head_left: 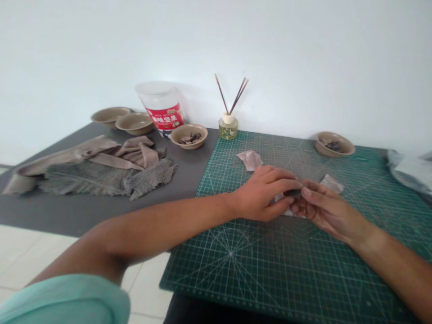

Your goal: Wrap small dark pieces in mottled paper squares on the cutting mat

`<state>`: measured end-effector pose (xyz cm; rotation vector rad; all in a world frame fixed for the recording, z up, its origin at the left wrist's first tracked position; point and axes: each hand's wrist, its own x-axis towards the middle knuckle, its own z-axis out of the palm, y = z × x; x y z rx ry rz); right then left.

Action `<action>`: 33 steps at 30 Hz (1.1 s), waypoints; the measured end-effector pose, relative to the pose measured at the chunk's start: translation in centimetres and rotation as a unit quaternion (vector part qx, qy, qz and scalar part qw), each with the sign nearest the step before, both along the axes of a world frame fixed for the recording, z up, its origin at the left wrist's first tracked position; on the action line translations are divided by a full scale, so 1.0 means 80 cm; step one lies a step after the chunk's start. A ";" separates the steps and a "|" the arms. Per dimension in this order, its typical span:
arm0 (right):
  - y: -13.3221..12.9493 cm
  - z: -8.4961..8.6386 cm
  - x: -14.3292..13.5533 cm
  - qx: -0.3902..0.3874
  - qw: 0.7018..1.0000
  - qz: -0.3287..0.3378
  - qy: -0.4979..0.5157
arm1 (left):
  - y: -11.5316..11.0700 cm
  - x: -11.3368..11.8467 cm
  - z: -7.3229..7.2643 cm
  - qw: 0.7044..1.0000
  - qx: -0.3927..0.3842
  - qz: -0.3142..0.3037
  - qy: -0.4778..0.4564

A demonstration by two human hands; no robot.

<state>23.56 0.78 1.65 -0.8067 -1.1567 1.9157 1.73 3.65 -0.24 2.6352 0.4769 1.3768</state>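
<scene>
Over the right half of a green cutting mat (pixel 249 265), my left hand (pixel 265 192) and my right hand (pixel 326 207) meet fingertip to fingertip. Between them they pinch a small dark piece (pixel 293 193), partly covered by the fingers, so its kind is unclear. Beneath the fingers lies a pale crumpled scrap (pixel 289 213), mostly hidden. A pinkish-white packet-like scrap (pixel 250 160) rests on the mat beyond my left hand. Another pale scrap (pixel 332 183) lies just behind my right hand.
A bowl (pixel 335 152) with dark bits stands back right; another bowl (pixel 189 145) holds brownish pieces. Two more bowls (pixel 135 129) and a clear tub (pixel 160 99) stand back left. Grey-brown cloth (pixel 91 175), a reed diffuser (pixel 228 127) and a plastic bag (pixel 410 173) lie around.
</scene>
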 end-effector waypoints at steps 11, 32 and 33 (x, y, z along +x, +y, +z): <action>-0.001 0.003 0.001 -0.025 0.999 -0.009 -0.034 | 0.001 0.003 0.005 0.988 -0.100 -0.109 -0.052; 0.000 0.001 0.005 0.084 0.993 0.032 -0.080 | -0.020 0.018 0.009 0.822 -0.487 -0.236 -0.175; 0.000 -0.001 0.006 0.092 0.992 0.034 -0.083 | -0.021 0.020 0.010 0.824 -0.481 -0.237 -0.183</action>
